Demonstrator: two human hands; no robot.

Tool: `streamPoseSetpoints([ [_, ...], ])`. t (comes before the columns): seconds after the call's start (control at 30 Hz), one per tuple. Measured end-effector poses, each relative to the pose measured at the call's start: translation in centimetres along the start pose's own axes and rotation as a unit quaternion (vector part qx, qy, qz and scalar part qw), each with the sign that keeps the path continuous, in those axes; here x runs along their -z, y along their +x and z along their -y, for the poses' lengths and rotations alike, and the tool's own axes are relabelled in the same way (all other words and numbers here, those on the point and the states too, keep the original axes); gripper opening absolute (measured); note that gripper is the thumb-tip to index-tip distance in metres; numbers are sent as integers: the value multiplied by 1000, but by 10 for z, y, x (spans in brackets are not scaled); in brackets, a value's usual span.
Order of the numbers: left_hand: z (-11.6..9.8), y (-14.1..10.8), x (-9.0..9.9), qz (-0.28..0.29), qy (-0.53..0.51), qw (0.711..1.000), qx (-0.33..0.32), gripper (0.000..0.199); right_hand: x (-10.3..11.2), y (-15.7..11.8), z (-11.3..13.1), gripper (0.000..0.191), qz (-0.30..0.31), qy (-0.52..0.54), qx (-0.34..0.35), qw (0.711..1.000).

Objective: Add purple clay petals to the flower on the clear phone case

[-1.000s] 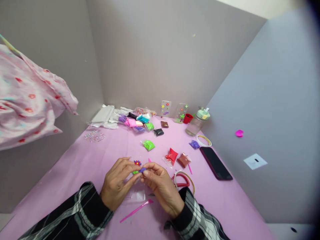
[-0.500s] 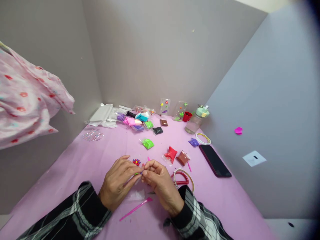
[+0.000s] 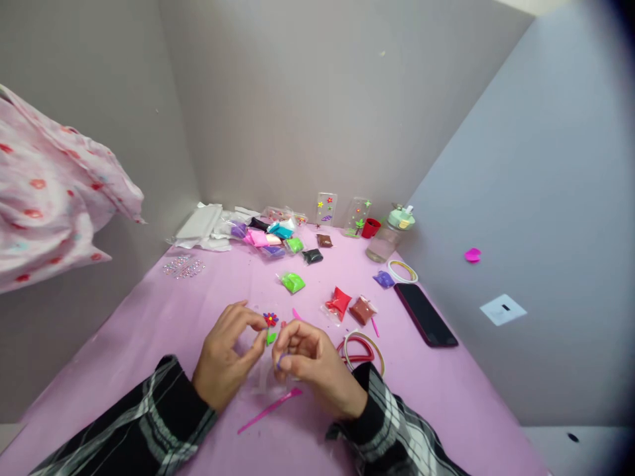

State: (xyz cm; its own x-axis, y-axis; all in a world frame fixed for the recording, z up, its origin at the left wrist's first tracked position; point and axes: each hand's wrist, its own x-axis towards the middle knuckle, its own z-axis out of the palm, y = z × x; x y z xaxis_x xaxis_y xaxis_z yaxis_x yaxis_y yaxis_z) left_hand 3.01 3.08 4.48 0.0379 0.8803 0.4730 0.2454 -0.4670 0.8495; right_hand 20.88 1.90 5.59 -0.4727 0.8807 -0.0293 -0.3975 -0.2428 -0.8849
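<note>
A clear phone case (image 3: 262,383) lies flat between my hands, partly covered by them. On it are a clay flower (image 3: 270,319) with red and blue petals around a yellow centre, and a green clay leaf (image 3: 270,338) just below. My left hand (image 3: 225,354) is curled beside the flower and leaf, thumb and forefinger close together; a tiny bluish bit seems to show between the tips, too small to name. Pinched in my right hand (image 3: 312,360) is a small strip of purple clay (image 3: 282,361), held low over the case, apart from the leaf.
A pink modelling tool (image 3: 269,411) lies in front of the case. Packets of red clay (image 3: 338,304), brown clay (image 3: 362,310) and green clay (image 3: 292,282) lie beyond. Headbands (image 3: 380,360) are by my right wrist. A phone (image 3: 425,315) and bottle (image 3: 387,241) stand farther right.
My hands, which met at the fingertips, have drawn apart. The right hand has lowered slightly with the purple clay, and the green leaf now shows between them.
</note>
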Motion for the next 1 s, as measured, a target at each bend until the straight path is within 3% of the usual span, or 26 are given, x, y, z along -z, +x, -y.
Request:
streamPoseSetpoints([
  [0.1, 3, 5, 5, -1, -46, 996, 82, 5, -5, -6, 4, 26, 84, -14, -40, 996],
  [0.27, 2, 9, 6, 33, -159, 969, 184, 20, -17, -12, 5, 24, 139, -133, -61, 979],
  [0.37, -1, 8, 5, 43, -209, 951, 224, 24, -21, -15, -3, 21, 208, -243, -4, 947],
  [0.47, -3, 9, 6, 31, -252, 933, 256, 25, -19, -17, -19, 19, 277, -340, 72, 896],
  [0.57, -3, 11, 9, 21, -278, 921, 273, 26, -16, -18, -32, 13, 307, -407, 112, 853],
  [0.63, -3, 12, 11, 19, -289, 917, 274, 30, -15, -18, -34, 9, 306, -426, 123, 843],
  [0.8, -3, 16, 14, 8, -302, 911, 282, 26, -19, -18, -23, 10, 275, -406, 122, 863],
  [1.0, -1, 16, 12, 6, -292, 914, 280, 28, -22, -14, -4, 28, 145, -308, 32, 940],
])
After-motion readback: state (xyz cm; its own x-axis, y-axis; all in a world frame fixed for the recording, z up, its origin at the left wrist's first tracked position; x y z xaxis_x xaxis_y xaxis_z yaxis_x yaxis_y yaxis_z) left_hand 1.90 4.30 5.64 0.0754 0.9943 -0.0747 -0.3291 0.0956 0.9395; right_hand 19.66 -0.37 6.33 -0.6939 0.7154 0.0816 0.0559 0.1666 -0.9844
